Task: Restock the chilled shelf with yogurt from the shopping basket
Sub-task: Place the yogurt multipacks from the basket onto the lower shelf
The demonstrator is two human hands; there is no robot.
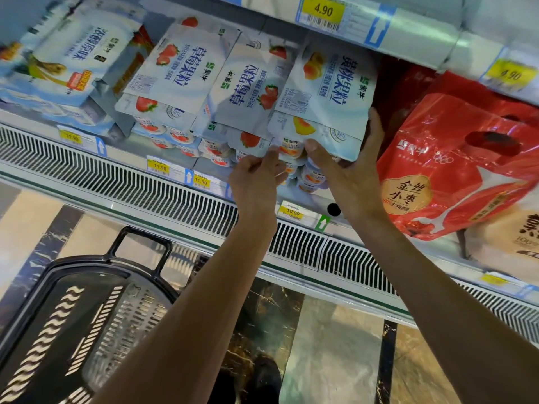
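A white multipack of peach yogurt [326,91] rests tilted on the chilled shelf [163,158], stacked on more peach cups. My right hand [353,167] grips its lower right corner, thumb under the front edge and fingers up its right side. My left hand [256,176] pinches the pack's lower left front edge. Two strawberry yogurt multipacks [248,91] lie to its left. The black shopping basket [73,316] stands on the floor at lower left; no yogurt shows inside it.
Red carrier bags of yogurt [449,176] crowd the shelf just right of the peach pack. Plain yogurt packs [67,59] fill the far left. An upper shelf with yellow price tags [322,10] overhangs. The cooler's vent grille [175,196] runs below the shelf.
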